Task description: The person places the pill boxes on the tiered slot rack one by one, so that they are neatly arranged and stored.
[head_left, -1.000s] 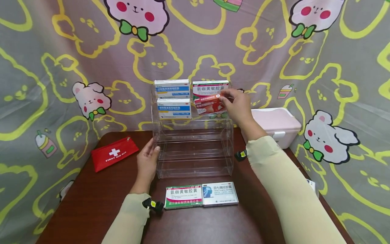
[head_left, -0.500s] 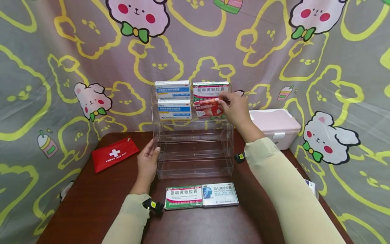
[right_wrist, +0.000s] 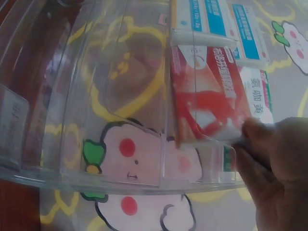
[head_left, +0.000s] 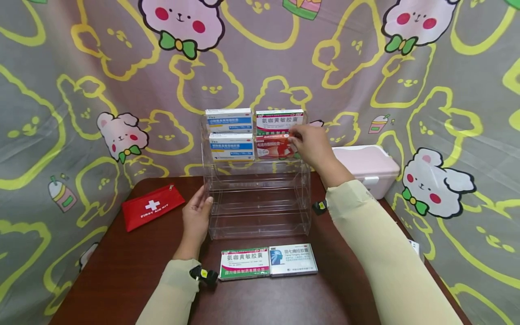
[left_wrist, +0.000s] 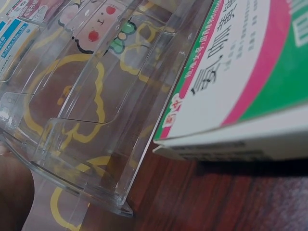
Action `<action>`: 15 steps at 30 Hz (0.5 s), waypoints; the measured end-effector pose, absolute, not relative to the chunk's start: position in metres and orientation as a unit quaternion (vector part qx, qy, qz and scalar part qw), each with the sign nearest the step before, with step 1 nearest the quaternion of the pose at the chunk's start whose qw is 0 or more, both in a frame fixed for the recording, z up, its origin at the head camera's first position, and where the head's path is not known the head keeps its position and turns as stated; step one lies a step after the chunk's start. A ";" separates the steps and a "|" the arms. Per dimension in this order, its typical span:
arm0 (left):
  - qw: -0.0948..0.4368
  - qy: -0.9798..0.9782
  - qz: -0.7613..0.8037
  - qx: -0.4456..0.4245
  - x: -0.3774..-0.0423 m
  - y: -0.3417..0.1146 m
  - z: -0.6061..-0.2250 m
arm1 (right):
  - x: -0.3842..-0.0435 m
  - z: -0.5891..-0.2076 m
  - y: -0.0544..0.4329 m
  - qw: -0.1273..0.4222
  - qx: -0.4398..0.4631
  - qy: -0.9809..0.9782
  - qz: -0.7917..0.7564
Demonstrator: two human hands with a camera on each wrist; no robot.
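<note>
A clear plastic tiered display rack (head_left: 260, 205) stands on the table. My left hand (head_left: 197, 221) holds its left side, thumb toward the front edge; part of that hand shows in the left wrist view. On the second tier from the top, my right hand (head_left: 310, 144) pinches the upper right corner of a red medicine box (head_left: 273, 148). This box sits upright in front of a green-and-white medicine box (head_left: 279, 119). To its left stand two blue-and-white medicine boxes, one on the top tier (head_left: 229, 121) and one below it (head_left: 231, 146).
Before the rack lie another green-and-white medicine box (head_left: 245, 263) and a white-and-blue medicine box (head_left: 293, 259), side by side. A red first aid pouch (head_left: 153, 207) lies at the left. Behind my right arm is a pink lidded case (head_left: 365, 167). Patterned cloth (head_left: 260, 58) surrounds the table.
The red medicine box has gone from tilted to level and lowered onto the second tier, my right hand still at its corner. My left hand stays at the rack's side.
</note>
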State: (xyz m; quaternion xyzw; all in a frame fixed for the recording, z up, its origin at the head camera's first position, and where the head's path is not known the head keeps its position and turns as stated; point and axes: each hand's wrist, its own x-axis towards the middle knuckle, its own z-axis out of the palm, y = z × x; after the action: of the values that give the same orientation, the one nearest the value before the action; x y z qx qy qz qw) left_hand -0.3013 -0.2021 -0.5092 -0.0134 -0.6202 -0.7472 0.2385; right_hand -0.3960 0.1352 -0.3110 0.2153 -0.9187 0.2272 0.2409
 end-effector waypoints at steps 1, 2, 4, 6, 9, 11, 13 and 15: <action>0.239 -0.621 -0.746 -0.013 -0.301 -0.202 -0.509 | -0.396 -0.311 0.135 0.235 0.217 -0.921 0.222; 0.238 -0.623 -0.745 -0.012 -0.301 -0.203 -0.510 | -0.396 -0.311 0.135 0.230 0.218 -0.923 0.218; 0.237 -0.625 -0.744 -0.011 -0.301 -0.203 -0.510 | -0.397 -0.312 0.135 0.225 0.221 -0.926 0.207; 0.235 -0.629 -0.741 -0.009 -0.301 -0.204 -0.511 | -0.398 -0.313 0.134 0.223 0.222 -0.928 0.199; 0.232 -0.632 -0.740 -0.009 -0.302 -0.204 -0.512 | -0.398 -0.316 0.134 0.224 0.223 -0.929 0.191; 0.231 -0.633 -0.739 -0.010 -0.302 -0.205 -0.513 | -0.398 -0.316 0.133 0.224 0.220 -0.930 0.191; 0.233 -0.634 -0.738 -0.010 -0.302 -0.204 -0.513 | -0.397 -0.317 0.133 0.223 0.218 -0.931 0.189; 0.236 -0.633 -0.737 -0.010 -0.303 -0.204 -0.513 | -0.396 -0.318 0.133 0.225 0.215 -0.932 0.185</action>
State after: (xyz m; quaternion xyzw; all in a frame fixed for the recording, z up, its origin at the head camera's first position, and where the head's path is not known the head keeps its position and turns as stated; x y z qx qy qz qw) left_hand -0.3028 -0.2039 -0.5129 -0.0099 -0.6333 -0.7369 0.2363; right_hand -0.3958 0.1329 -0.3178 0.2151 -0.9323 0.1849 0.2245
